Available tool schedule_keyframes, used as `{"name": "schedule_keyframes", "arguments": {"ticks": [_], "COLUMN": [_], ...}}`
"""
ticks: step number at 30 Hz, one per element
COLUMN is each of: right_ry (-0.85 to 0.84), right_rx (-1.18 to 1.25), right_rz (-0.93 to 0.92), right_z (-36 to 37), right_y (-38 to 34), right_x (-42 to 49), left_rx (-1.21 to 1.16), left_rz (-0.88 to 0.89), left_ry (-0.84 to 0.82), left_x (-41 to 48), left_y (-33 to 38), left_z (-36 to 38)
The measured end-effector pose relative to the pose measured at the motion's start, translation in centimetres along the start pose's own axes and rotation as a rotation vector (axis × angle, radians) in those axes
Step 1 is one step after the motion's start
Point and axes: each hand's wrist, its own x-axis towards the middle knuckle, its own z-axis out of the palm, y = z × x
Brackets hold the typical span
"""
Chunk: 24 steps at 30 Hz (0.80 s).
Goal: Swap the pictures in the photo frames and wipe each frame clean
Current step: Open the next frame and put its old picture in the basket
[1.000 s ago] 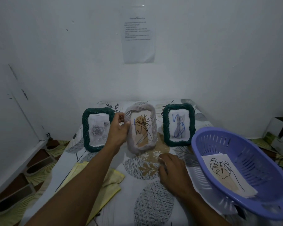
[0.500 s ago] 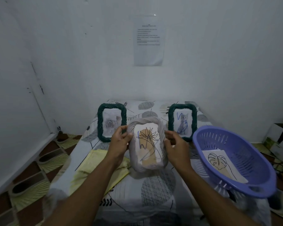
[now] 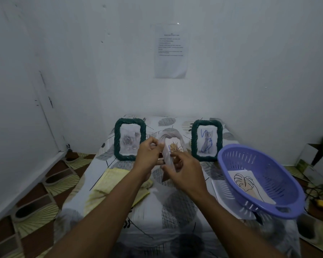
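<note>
Both my hands hold the white woven photo frame (image 3: 171, 144) above the middle of the table, turned so its side edge faces me; its picture of a brown flower shows partly. My left hand (image 3: 149, 155) grips its left side and my right hand (image 3: 183, 172) grips its lower right. Two dark green frames stand upright at the back: the left green frame (image 3: 130, 139) has a grey rose picture, the right green frame (image 3: 206, 140) a cat picture with blue scribble. A yellow cloth (image 3: 110, 190) lies under my left forearm.
A purple plastic basket (image 3: 280, 207) sits tilted at the table's right edge, with a leaf drawing (image 3: 246, 185) inside. The table (image 3: 175, 216) has a leaf-patterned cover. White walls close in behind and to the left. Boxes and cables lie on the floor at right.
The white frame left its standing spot between the green frames. My right hand came off the table and joined the left on it, and the frame has turned edge-on toward me.
</note>
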Motion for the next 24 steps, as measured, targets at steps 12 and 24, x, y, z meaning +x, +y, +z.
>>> {"name": "schedule_keyframes", "arguments": {"ticks": [12,24], "right_ry": [0.076,0.081], "right_rx": [0.295,0.645], "right_rz": [0.411,0.763], "right_z": [-1.7,-1.1], "right_y": [1.9,3.1], "right_x": [0.5,-1.0], "left_rx": [0.508,-0.001], "left_rz": [0.231,-0.1], "left_ry": [0.152,-0.102], "left_x": [-0.1,-0.4], "left_y": [-3.5,-6.3], "left_z": [-3.0,-2.1]}}
